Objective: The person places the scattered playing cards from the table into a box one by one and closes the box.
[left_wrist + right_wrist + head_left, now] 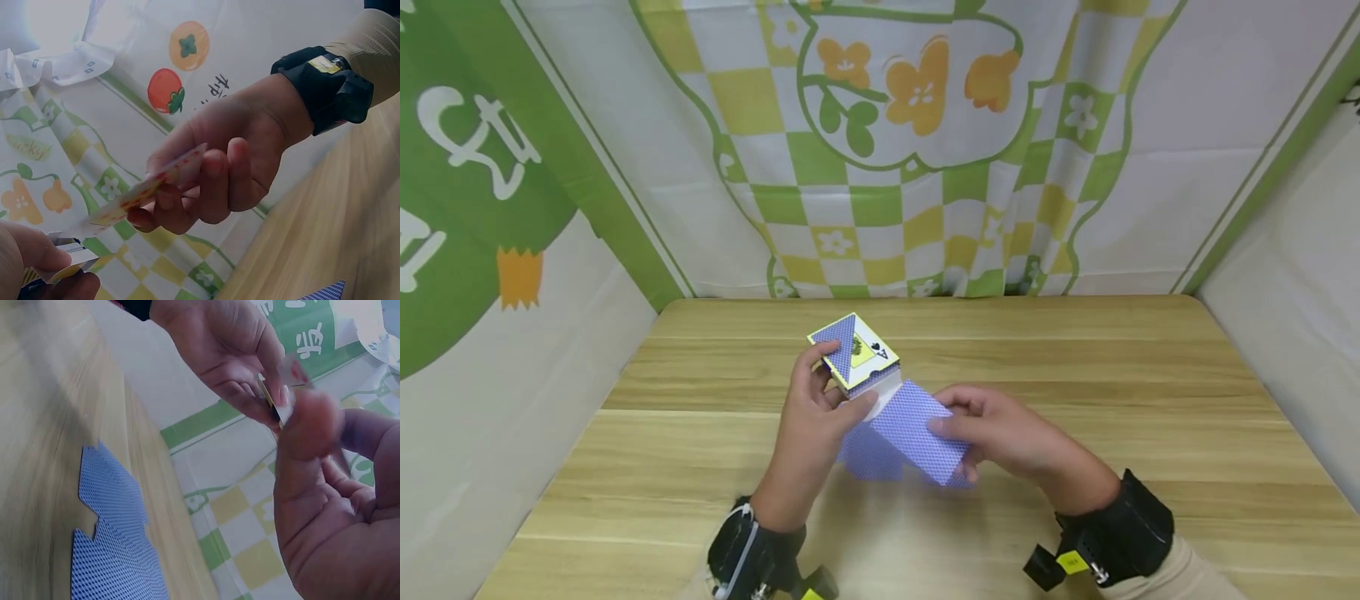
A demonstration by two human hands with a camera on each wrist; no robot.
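Note:
My left hand (808,421) grips a playing card box (880,348), blue, white and yellow with an ace of spades printed on it. Its open end, with a white flap, points toward my right hand (1015,433). That hand pinches a blue-backed playing card (919,433) between thumb and fingers, one corner right at the box opening. In the left wrist view the card (164,180) shows a face with red and yellow print. Several more blue-backed playing cards (112,487) lie face down on the table, partly hidden under the held card in the head view.
The wooden table (1150,367) reaches back to a wall hung with a checked, flowered cloth (876,204). Pale walls with green bands stand at both sides. Black wrist cameras (1112,533) are strapped on both wrists.

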